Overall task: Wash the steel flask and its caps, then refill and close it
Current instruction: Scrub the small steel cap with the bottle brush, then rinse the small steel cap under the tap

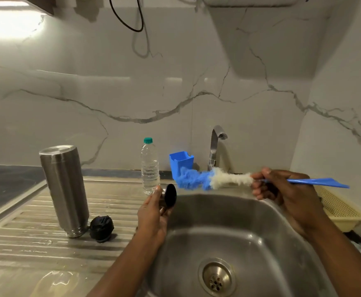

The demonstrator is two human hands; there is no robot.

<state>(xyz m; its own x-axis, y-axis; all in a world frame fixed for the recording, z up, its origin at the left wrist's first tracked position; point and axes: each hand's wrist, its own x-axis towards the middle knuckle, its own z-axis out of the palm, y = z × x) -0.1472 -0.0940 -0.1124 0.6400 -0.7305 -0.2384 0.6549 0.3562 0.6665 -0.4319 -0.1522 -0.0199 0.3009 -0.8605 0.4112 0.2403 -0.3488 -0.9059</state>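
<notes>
Marble walls back a steel drainboard point(35, 243) where the steel flask point(64, 189) stands at nine o'clock, with the black cap point(101, 231) beside its foot. The left hand point(154, 213) grips the steel cap point(169, 196) at the sink point(250, 228) rim, and a plastic bottle point(150, 166) at its twelve o'clock holds water. The right hand point(282, 189), at three o'clock, grips a brush point(214, 179) pointing toward nine.

- No text, label, brand, number or sign can be read anywhere in this view.
</notes>
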